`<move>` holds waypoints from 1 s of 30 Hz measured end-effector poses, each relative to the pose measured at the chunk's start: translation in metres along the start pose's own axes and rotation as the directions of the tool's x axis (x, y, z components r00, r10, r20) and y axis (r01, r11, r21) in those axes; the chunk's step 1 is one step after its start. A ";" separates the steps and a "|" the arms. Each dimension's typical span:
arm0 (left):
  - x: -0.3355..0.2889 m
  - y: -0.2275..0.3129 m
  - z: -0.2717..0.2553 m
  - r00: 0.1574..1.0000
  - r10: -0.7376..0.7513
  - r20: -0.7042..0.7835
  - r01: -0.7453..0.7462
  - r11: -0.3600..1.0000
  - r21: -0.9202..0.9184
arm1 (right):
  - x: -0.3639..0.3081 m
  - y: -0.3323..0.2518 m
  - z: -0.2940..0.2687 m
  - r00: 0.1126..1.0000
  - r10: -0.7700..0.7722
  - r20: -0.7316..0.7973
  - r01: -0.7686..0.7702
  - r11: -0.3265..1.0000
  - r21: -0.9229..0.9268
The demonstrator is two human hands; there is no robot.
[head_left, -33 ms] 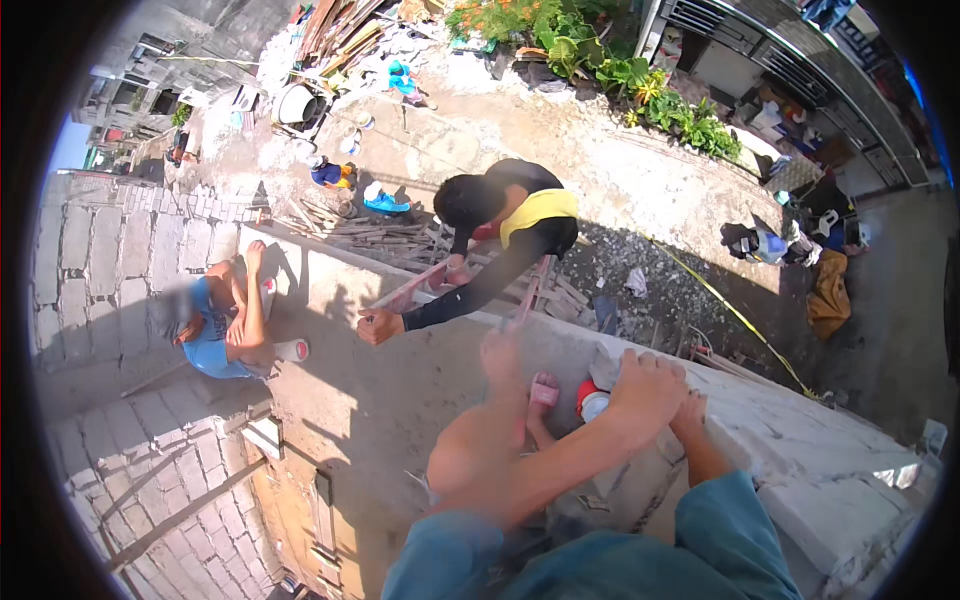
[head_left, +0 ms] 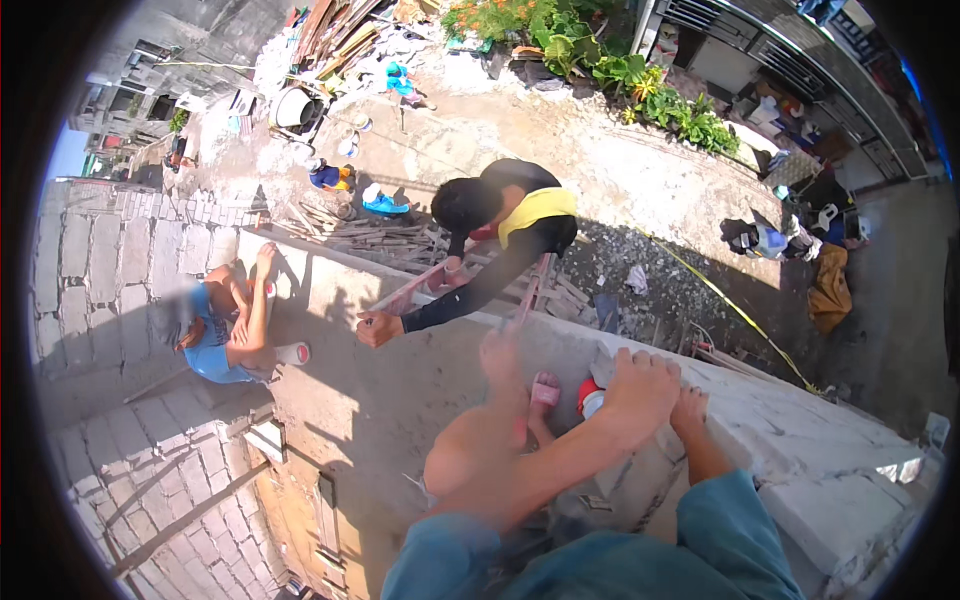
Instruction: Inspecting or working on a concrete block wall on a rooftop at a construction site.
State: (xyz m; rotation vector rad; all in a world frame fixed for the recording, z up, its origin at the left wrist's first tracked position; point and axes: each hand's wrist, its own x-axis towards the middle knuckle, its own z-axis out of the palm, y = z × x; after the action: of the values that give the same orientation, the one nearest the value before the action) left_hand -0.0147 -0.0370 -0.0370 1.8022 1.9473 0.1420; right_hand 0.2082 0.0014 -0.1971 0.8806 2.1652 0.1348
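My left hand (head_left: 643, 388) lies on the inner edge of a rough concrete wall (head_left: 790, 425), its fingers bent over the edge. Just right of it, my right hand (head_left: 690, 412) is closed on the same edge, its fingers curled. What lies under both palms is hidden. My left forearm crosses in front of my bent knee (head_left: 460, 462). Below the hands is a red and white rounded object (head_left: 590, 398), partly covered by my left arm. A foot in a pink slipper (head_left: 545, 392) rests beside it on the grey slab (head_left: 390, 395).
Across the wall, a person in black and yellow (head_left: 540, 210) leans over a reddish ladder (head_left: 530, 290), one hand on the slab. Another person in blue (head_left: 215, 345) sits at left by the block wall (head_left: 105, 245). Wood scraps, gravel (head_left: 640, 270) and a concrete mixer (head_left: 293, 108) lie below.
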 end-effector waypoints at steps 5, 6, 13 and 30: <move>-0.003 -0.002 -0.014 0.985 0.065 -0.158 -0.076 0.995 -0.068 | 0.009 0.005 0.007 0.957 0.080 0.278 -0.142 0.967 0.213; -0.003 0.000 -0.010 0.985 0.071 -0.157 -0.083 0.994 -0.074 | 0.009 0.005 0.006 0.949 0.082 0.304 -0.157 0.960 0.231; -0.003 0.007 -0.015 0.979 0.175 -0.103 -0.184 0.979 -0.084 | -0.001 0.002 -0.020 0.965 0.070 0.254 -0.150 0.939 0.308; 0.001 0.012 -0.016 0.988 0.151 -0.016 -0.152 0.979 -0.136 | -0.003 0.002 -0.012 0.973 0.147 0.175 -0.203 0.910 0.363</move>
State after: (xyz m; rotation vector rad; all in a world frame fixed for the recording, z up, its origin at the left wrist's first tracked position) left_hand -0.0102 -0.0306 -0.0190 1.8590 1.7575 0.3234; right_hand 0.2020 0.0028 -0.1860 1.2653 2.0045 -0.2626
